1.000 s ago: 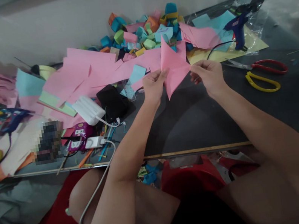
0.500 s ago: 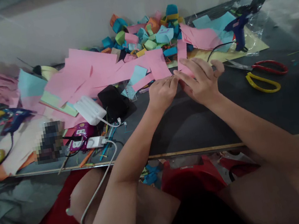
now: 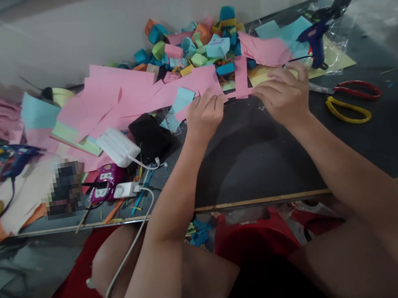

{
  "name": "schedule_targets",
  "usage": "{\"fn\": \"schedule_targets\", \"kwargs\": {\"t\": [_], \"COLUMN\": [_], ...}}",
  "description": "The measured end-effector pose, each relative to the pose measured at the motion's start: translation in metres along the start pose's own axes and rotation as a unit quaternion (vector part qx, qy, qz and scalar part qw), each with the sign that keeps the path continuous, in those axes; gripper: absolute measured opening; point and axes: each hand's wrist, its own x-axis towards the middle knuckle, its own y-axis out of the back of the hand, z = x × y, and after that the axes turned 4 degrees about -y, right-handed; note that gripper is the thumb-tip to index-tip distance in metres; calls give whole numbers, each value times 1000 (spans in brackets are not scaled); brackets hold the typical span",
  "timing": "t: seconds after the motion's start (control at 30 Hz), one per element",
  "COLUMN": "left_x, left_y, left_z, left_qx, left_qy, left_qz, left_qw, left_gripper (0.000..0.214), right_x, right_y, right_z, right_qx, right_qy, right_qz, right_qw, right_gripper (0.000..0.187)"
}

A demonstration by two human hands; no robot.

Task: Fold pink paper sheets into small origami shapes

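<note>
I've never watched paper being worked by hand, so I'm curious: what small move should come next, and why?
Perhaps tilt the held pink paper until its broad side shows: the left hand and the right hand pinch it at either side, yet it appears only as a thin band between them, so any fold is hard to judge.

No readable text, label, brand, number or sign on any of the things in view.

Pink paper [image 3: 230,96] — ends hidden under left hand [image 3: 204,116] and right hand [image 3: 285,96], folds too small to tell. Red-and-yellow-handled scissors [image 3: 333,90]: blade tips behind right hand. Dark object [image 3: 64,189] pixelated — unidentifiable. Second scissors [image 3: 1,206] cut by left edge.
</note>
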Motion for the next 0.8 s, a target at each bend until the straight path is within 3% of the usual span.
{"fn": "schedule_targets", "kwargs": {"t": [0.1,0.23,0.33,0.47,0.67,0.8], "left_x": [2,5,9,13,12,8], "left_y": [6,11,11,8,0,-2], "left_z": [-4,-13,-22,-34,-42,-45], "left_qx": [15,3,-74,-190,-306,-300], "left_qy": [-3,26,85,154,225,239], "left_qz": [7,76,126,167,167,155], "left_qw": [1000,997,986,955,910,911], "left_gripper": [31,24,21,23,39,47], "right_x": [1,-1,0,2,3,3], "right_y": [0,2,6,11,13,14], "right_z": [7,9,11,15,9,9], "right_qx": [20,-56,-69,33,180,204], "right_qy": [-20,-61,-103,-149,-194,-215], "right_qz": [3,3,-65,-185,-250,-312], "right_qw": [1000,997,990,971,931,903], "right_gripper": [15,14,22,31,40,36]}}
